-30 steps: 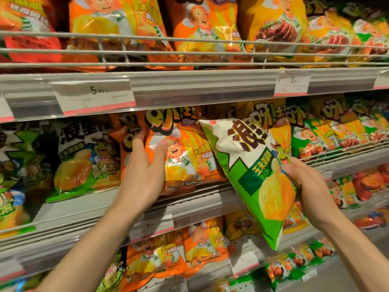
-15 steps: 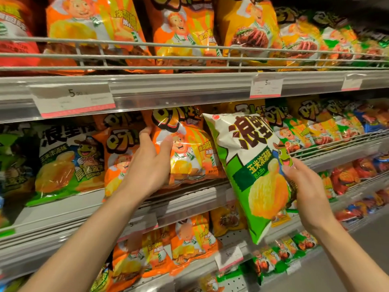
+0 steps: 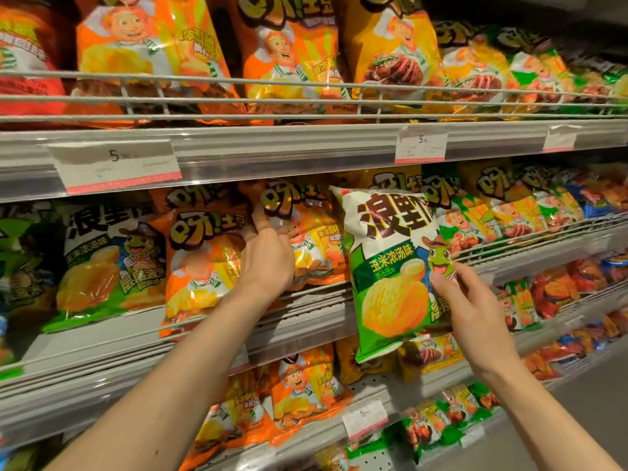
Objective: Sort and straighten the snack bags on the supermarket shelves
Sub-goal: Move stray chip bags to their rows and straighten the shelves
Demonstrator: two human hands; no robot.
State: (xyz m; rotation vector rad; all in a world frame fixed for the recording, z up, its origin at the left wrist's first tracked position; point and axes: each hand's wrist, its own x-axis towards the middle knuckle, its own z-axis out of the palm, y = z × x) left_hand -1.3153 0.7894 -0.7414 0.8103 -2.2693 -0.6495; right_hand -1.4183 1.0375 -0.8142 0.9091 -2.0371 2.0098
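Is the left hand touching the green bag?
Apart. The head view shows the left hand on an orange bag; only the right hand holds the green bag.

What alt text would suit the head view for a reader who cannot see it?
A person's right hand holds a green and white snack bag in front of a supermarket shelf, while the left hand grips an orange snack bag on the middle shelf. Other bags fill the shelves above and below.

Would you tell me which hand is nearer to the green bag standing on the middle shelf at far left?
Left. The left hand grips an orange bag further right of that green bag; the right hand is farther right.
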